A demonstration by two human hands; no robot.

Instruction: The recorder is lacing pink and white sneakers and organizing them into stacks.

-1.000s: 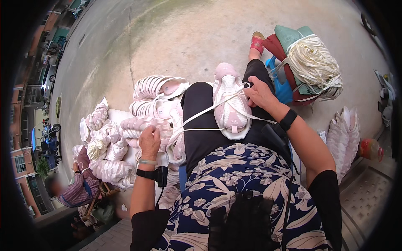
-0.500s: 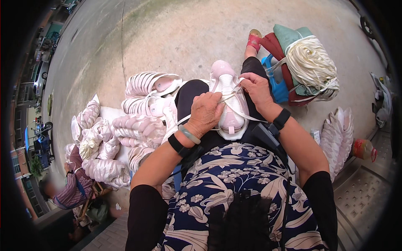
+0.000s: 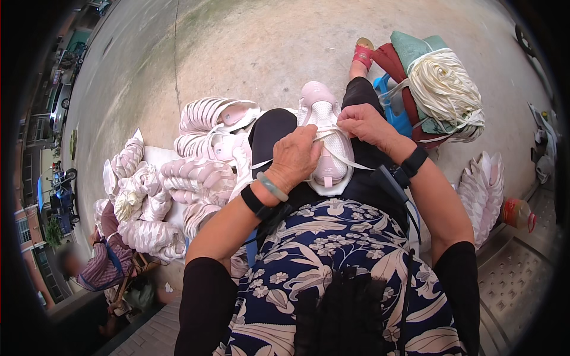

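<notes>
A pale pink and white shoe upper (image 3: 333, 159) lies across my lap, its rounded toe end pointing away from me. A white shoelace (image 3: 340, 155) crosses over its middle, and loose lengths trail to both sides. My left hand (image 3: 297, 153) is closed at the upper's left edge, thumb and fingers gripping it. At the opposite edge my right hand (image 3: 366, 126) is pinched around the lace; its fingertips are partly hidden. A green bangle (image 3: 272, 187) and a black band are on my left wrist, another black band on my right.
Stacked shoe uppers (image 3: 199, 178) cover a white surface at left. A bundle of white laces (image 3: 445, 89) sits over green and dark red cloth on a blue stool (image 3: 395, 110). More uppers (image 3: 480, 193) and a bottle (image 3: 518, 214) stand at right. Another person (image 3: 107, 258) sits lower left.
My right hand has turned and closed in at the upper's right edge, with the lace crossing drawn closer to the upper. My left hand stays nearly in place.
</notes>
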